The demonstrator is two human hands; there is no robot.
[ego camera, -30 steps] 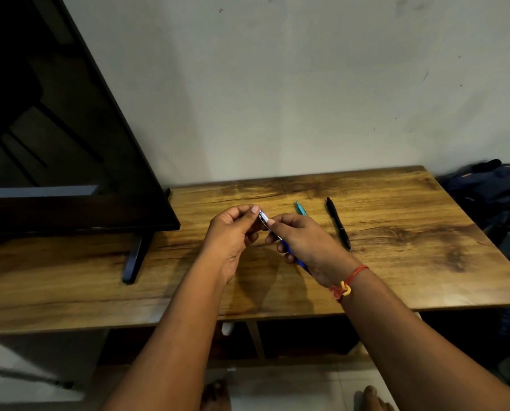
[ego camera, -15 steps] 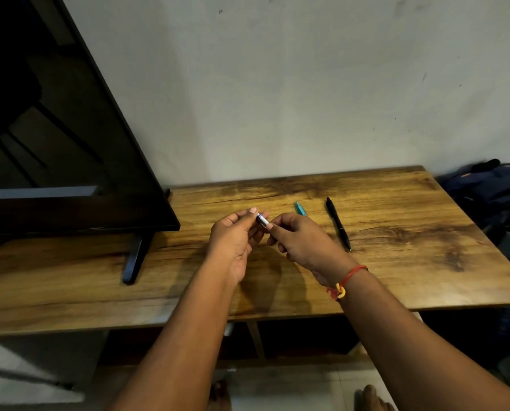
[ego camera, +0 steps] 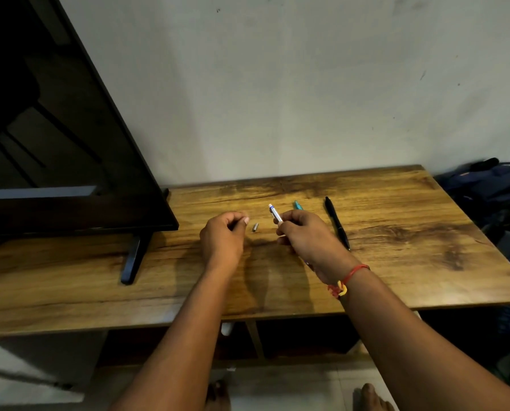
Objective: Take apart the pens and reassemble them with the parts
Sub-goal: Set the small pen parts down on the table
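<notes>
1. A pen (ego camera: 274,213) with a white and blue end is gripped in the right hand (ego camera: 304,235). The fingers are curled round its barrel, and the end points up and away, above the middle of the table (ego camera: 411,262).
2. A small metal piece (ego camera: 255,227) lies on the wood between the two hands, touching neither.
3. The left hand (ego camera: 222,235) is just left of that piece, fingers curled and thumb against forefinger. Whether it holds anything cannot be told.
4. A teal pen (ego camera: 297,205) shows partly behind the right hand. A black pen (ego camera: 336,222) lies just right of it, nearer the back edge than the front.
5. A red thread bracelet (ego camera: 347,278) circles the right wrist.
6. The table is dark-grained wood set against a plain grey wall (ego camera: 277,99). A black television (ego camera: 55,173) stands at its left end. A dark bag (ego camera: 491,188) sits beyond the right edge.
</notes>
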